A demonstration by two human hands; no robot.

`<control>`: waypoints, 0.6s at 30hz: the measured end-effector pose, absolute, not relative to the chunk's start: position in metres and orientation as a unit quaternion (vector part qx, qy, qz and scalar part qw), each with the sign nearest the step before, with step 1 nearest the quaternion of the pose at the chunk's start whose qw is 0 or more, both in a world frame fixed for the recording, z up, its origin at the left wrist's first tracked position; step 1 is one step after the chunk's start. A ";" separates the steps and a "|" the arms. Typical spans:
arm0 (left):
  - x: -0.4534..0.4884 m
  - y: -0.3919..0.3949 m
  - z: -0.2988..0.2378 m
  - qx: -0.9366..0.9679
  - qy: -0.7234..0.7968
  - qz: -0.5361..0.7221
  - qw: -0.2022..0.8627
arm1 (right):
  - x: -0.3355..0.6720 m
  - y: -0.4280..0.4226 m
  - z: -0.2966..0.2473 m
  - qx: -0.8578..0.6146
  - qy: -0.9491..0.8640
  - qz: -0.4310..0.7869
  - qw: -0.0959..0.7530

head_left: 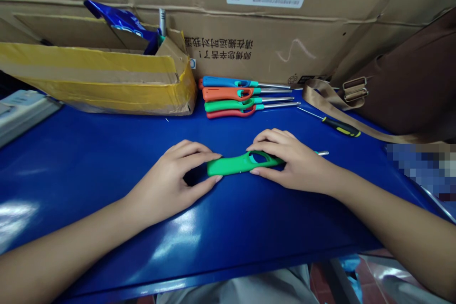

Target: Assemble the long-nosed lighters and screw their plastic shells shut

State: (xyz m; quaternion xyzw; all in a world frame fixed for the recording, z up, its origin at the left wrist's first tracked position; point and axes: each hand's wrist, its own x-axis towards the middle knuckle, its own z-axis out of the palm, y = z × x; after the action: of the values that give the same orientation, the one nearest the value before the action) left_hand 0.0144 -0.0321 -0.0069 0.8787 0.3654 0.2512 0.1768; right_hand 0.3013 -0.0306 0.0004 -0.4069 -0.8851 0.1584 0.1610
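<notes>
A green long-nosed lighter (235, 165) lies on the blue table (107, 152), its metal tip poking out to the right. My left hand (178, 175) pinches the lighter's left end between thumb and fingers. My right hand (288, 161) is closed over its trigger end, fingers above and thumb below. Both hands rest on the table.
Behind the hands lies a row of several lighters (235, 97), blue, orange, green and red. A black and yellow screwdriver (338, 127) lies to the right. A yellow-taped cardboard box (99, 76) stands at the back left, a brown bag (409, 85) at the right, large cartons behind.
</notes>
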 end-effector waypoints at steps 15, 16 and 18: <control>0.014 -0.033 -0.006 0.878 0.367 0.255 0.174 | 0.302 -0.030 -0.003 -0.405 -0.885 0.159 0.166; 0.014 -0.033 -0.007 0.879 0.365 0.255 0.172 | 0.302 -0.030 -0.003 -0.405 -0.885 0.158 0.166; 0.014 -0.033 -0.007 0.881 0.363 0.255 0.167 | 0.302 -0.030 -0.003 -0.407 -0.884 0.159 0.166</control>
State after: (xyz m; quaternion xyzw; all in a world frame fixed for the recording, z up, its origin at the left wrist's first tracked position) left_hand 0.0139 -0.0330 -0.0065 0.8807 0.3629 0.2546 0.1670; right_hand 0.3018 -0.0303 -0.0027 -0.4066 -0.8842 0.1590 0.1663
